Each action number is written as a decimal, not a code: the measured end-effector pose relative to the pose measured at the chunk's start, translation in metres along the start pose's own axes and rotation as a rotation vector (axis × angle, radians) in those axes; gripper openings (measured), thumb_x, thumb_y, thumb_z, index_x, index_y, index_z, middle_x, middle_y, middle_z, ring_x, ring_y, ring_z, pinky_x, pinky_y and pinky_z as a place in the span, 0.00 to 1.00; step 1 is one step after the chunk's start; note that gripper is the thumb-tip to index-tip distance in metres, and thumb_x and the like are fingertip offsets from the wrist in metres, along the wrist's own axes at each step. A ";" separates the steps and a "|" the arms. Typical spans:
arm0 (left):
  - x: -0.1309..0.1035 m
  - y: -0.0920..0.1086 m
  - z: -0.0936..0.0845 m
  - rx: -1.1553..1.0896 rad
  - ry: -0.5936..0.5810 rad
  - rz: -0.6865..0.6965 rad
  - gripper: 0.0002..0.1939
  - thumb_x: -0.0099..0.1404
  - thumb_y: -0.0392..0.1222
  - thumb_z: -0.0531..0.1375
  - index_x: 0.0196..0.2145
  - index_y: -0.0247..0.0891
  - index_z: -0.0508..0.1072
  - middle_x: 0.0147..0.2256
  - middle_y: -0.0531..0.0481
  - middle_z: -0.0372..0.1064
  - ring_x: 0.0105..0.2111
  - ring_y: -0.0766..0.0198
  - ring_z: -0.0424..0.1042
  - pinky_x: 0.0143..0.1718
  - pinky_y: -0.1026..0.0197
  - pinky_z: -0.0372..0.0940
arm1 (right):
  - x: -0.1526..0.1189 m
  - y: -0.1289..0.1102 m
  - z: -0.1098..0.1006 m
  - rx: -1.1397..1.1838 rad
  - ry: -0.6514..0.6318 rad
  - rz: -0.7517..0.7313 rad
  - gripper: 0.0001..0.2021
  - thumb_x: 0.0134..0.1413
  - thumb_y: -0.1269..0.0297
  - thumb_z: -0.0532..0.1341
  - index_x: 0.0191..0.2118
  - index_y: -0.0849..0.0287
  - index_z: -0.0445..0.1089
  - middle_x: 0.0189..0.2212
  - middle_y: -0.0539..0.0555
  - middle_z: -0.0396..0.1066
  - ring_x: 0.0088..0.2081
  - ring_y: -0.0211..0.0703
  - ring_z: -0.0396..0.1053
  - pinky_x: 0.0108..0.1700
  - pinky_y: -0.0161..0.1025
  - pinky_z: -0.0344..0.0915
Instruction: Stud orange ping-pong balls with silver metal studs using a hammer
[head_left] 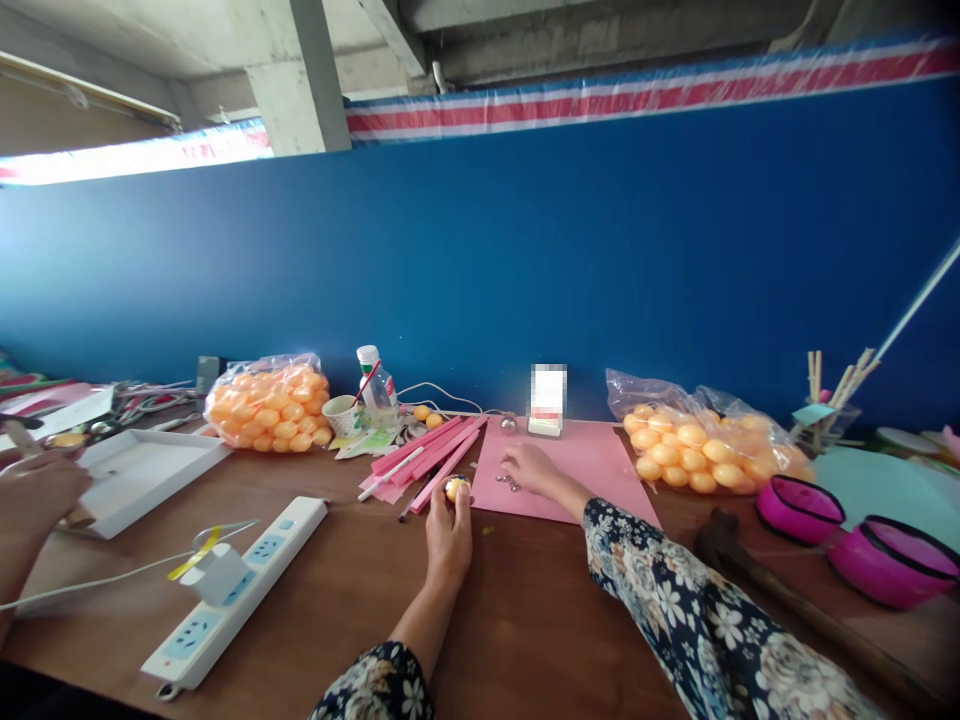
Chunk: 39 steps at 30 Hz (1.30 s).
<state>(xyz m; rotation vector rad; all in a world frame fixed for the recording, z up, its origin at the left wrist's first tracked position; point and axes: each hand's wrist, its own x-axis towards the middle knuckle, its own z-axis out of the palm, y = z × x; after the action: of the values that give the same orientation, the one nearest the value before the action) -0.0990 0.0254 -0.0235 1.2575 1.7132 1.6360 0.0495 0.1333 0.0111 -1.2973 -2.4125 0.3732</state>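
My left hand (448,540) is closed round a small orange ball (454,487), which has dark and shiny patches at its top. Just right of it, my right hand (531,470) reaches over a pink sheet (592,460) with its fingers bent and drawn together. Whatever its fingertips pinch, if anything, is too small to make out. Close below those fingers lie several small shiny metal pieces (508,483). Farther back on the sheet sits a round silvery ball (509,424), near a small white stand (546,425) with a blurred-out top.
Bags of orange balls (270,405) (694,450) stand left and right. Pink strips (435,450), a bottle (379,390) and a paper cup (341,413) lie left of the sheet. A power strip (240,590), wooden-handled tool (795,600) and magenta bands (892,560) flank my arms. Another person's hand (41,485) works at far left.
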 end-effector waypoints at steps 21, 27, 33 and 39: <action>0.000 0.003 -0.001 0.002 0.004 -0.011 0.20 0.58 0.53 0.52 0.42 0.35 0.66 0.34 0.42 0.72 0.36 0.54 0.72 0.39 0.53 0.63 | -0.014 -0.010 0.004 0.005 0.005 -0.092 0.07 0.47 0.72 0.56 0.32 0.59 0.72 0.33 0.53 0.70 0.37 0.40 0.65 0.38 0.32 0.57; -0.001 0.005 -0.002 0.039 0.005 -0.015 0.20 0.59 0.52 0.51 0.43 0.36 0.66 0.34 0.43 0.73 0.36 0.55 0.72 0.39 0.54 0.62 | -0.025 -0.004 0.001 0.044 0.106 -0.053 0.06 0.50 0.69 0.55 0.32 0.58 0.70 0.35 0.53 0.68 0.39 0.40 0.64 0.39 0.33 0.57; 0.000 0.000 0.000 -0.018 0.012 -0.050 0.20 0.57 0.54 0.52 0.41 0.36 0.67 0.33 0.43 0.72 0.33 0.56 0.72 0.37 0.54 0.64 | -0.037 0.018 -0.004 0.070 0.183 0.023 0.06 0.51 0.68 0.55 0.32 0.58 0.69 0.33 0.52 0.69 0.37 0.39 0.65 0.38 0.33 0.57; 0.000 -0.001 0.001 -0.094 -0.011 -0.038 0.21 0.57 0.54 0.53 0.41 0.36 0.66 0.35 0.43 0.71 0.35 0.57 0.72 0.39 0.55 0.64 | -0.048 0.042 -0.001 0.096 0.271 0.144 0.08 0.53 0.68 0.52 0.33 0.60 0.68 0.34 0.54 0.70 0.37 0.41 0.67 0.39 0.34 0.59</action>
<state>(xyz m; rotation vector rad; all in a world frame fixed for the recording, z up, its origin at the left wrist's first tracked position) -0.0983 0.0257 -0.0248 1.1809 1.6244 1.6643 0.1051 0.1159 -0.0143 -1.3857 -2.0603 0.3252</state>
